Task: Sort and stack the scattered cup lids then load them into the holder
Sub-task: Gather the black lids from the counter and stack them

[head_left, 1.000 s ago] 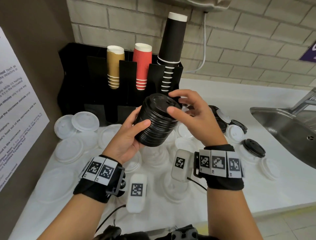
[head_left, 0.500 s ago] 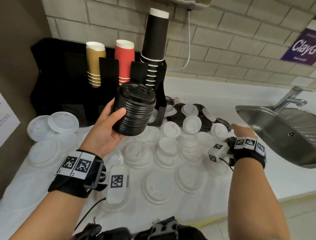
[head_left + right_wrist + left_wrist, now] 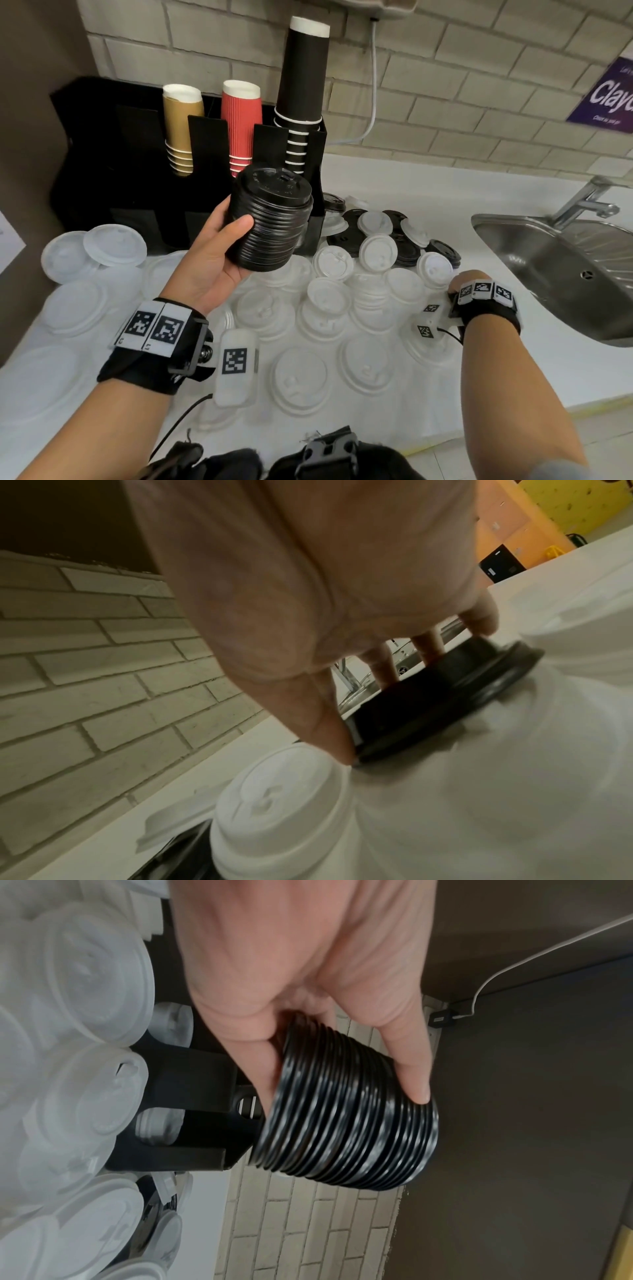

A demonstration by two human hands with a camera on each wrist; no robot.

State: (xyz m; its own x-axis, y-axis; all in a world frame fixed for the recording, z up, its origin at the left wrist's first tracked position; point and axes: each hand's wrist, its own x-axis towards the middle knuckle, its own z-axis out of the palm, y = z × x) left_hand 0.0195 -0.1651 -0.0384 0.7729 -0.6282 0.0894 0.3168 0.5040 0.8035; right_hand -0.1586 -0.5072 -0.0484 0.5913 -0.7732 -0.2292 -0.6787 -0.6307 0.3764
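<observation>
My left hand (image 3: 236, 229) grips a tall stack of black lids (image 3: 270, 219) in the air in front of the black cup holder (image 3: 116, 154). In the left wrist view the thumb and fingers of that hand (image 3: 342, 1066) wrap the ribbed stack (image 3: 346, 1123). My right hand (image 3: 464, 277) is low at the right, its fingers hidden behind the wrist band. The right wrist view shows this hand (image 3: 404, 693) over a single black lid (image 3: 455, 696) on the counter, thumb on its near rim and fingers on its far side. Several white lids (image 3: 329, 298) and loose black lids (image 3: 404, 250) lie scattered.
The holder carries gold cups (image 3: 181, 130), red cups (image 3: 239, 126) and a tall stack of black cups (image 3: 301, 102). A steel sink (image 3: 548, 267) with a tap (image 3: 582, 202) lies at the right. A brick wall stands behind, a brown panel at the left.
My right hand left the top of the stack, swung down to the right and closed on a black lid on the counter. The left hand kept holding the stack.
</observation>
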